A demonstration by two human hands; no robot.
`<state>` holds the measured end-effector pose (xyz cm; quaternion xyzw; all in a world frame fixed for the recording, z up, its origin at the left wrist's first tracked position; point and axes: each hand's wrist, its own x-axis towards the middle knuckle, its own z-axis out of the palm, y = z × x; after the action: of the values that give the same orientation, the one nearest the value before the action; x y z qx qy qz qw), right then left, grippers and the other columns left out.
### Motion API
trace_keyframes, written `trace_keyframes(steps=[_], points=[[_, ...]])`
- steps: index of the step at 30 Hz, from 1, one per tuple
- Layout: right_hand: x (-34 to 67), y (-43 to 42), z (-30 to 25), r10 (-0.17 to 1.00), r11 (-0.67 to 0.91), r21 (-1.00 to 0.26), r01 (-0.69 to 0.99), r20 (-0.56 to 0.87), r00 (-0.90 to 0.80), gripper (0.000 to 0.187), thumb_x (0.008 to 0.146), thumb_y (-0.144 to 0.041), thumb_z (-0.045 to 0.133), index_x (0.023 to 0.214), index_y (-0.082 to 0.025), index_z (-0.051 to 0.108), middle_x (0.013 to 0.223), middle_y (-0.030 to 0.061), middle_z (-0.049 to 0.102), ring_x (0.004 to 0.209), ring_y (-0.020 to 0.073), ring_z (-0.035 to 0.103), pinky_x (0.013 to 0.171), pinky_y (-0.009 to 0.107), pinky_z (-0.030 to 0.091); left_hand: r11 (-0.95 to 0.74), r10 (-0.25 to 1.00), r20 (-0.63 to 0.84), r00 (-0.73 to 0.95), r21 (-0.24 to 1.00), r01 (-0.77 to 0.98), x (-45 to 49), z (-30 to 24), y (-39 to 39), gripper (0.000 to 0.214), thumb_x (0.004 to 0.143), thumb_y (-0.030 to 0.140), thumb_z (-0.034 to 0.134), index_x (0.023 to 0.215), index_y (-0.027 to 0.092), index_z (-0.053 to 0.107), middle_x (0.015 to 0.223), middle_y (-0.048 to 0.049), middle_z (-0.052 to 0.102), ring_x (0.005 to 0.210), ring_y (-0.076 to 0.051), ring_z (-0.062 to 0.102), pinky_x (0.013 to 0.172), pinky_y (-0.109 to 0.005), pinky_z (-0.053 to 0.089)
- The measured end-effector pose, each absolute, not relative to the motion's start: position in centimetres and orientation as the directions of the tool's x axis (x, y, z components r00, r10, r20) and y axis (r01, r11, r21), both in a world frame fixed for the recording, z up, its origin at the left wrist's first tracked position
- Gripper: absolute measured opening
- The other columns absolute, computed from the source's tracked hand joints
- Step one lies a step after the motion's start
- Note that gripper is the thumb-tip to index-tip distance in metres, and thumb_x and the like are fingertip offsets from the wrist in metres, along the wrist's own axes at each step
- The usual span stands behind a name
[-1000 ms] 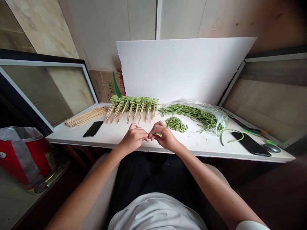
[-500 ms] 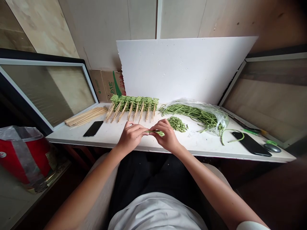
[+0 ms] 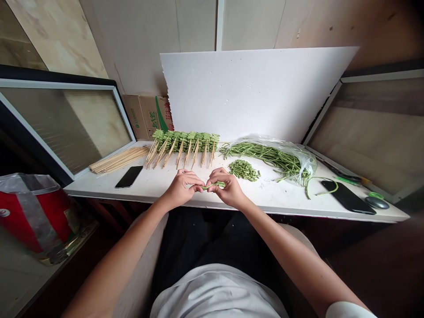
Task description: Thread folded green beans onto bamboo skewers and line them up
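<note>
My left grip (image 3: 181, 189) and right grip (image 3: 228, 191) are clasping one bean piece (image 3: 214, 184); far right, a plastic bag (image 3: 300, 160) is holding long beans (image 3: 261, 153).

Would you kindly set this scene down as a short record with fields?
Left hand: pinches the left end of a green bean piece
Right hand: pinches the same piece's right end
Where: over the near edge of the white table
Right of hands: pile of cut bean pieces; beyond it, plastic bag of long beans
Behind hands: row of bean skewers
Far left: bare bamboo skewers, black phone
Far right: second black phone
</note>
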<state>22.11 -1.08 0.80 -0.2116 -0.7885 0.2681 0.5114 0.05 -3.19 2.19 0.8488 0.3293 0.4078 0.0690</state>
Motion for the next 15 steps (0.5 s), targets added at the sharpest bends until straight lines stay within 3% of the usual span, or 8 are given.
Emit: trace_keyframes(steps=[3, 6, 10, 15], points=[[22.0, -1.2, 0.8, 0.602, 0.771, -0.632, 0.073, 0.687, -0.408, 0.030, 0.089, -0.055, 0.079, 0.084, -0.025, 0.082, 0.078, 0.0085, 0.071, 0.096, 0.0283, 0.060, 0.090, 0.047, 0.054, -0.765, 0.640, 0.613, 0.463, 0.449, 0.462, -0.3, 2.1, -2.9, 0.024, 0.095, 0.024, 0.071, 0.073, 0.024, 0.077, 0.083, -0.0017, 0.082, 0.082, -0.021, 0.075, 0.100, -0.046, 0.046], [22.0, -1.5, 1.1, 0.559, 0.825, -0.543, 0.157, 0.740, -0.375, 0.022, 0.093, -0.048, 0.077, 0.088, -0.027, 0.083, 0.079, 0.0084, 0.072, 0.098, 0.0289, 0.060, 0.091, 0.048, 0.054, -0.741, 0.666, 0.616, 0.422, 0.476, 0.474, -0.6, 2.2, -2.8, 0.018, 0.095, 0.032, 0.075, 0.079, 0.025, 0.081, 0.085, -0.0038, 0.082, 0.081, -0.023, 0.075, 0.094, -0.045, 0.050], [22.3, -1.6, 1.4, 0.454, 0.884, -0.357, 0.301, 0.806, -0.378, 0.012, 0.097, -0.036, 0.074, 0.101, -0.030, 0.083, 0.088, 0.0081, 0.075, 0.099, 0.0294, 0.058, 0.094, 0.051, 0.050, -0.722, 0.643, 0.675, 0.361, 0.378, 0.579, -0.6, 2.6, -3.3, 0.007, 0.096, 0.032, 0.077, 0.096, 0.027, 0.082, 0.096, -0.0035, 0.083, 0.089, -0.024, 0.076, 0.099, -0.046, 0.046], [22.2, -1.5, 1.3, 0.431, 0.884, -0.322, 0.338, 0.840, -0.328, 0.016, 0.096, -0.038, 0.076, 0.106, -0.028, 0.082, 0.087, 0.0079, 0.075, 0.095, 0.0282, 0.056, 0.088, 0.047, 0.052, -0.717, 0.567, 0.768, 0.299, 0.281, 0.638, -0.1, 2.9, -4.0, 0.005, 0.096, 0.028, 0.077, 0.098, 0.026, 0.081, 0.097, -0.0022, 0.083, 0.086, -0.021, 0.075, 0.101, -0.047, 0.040]])
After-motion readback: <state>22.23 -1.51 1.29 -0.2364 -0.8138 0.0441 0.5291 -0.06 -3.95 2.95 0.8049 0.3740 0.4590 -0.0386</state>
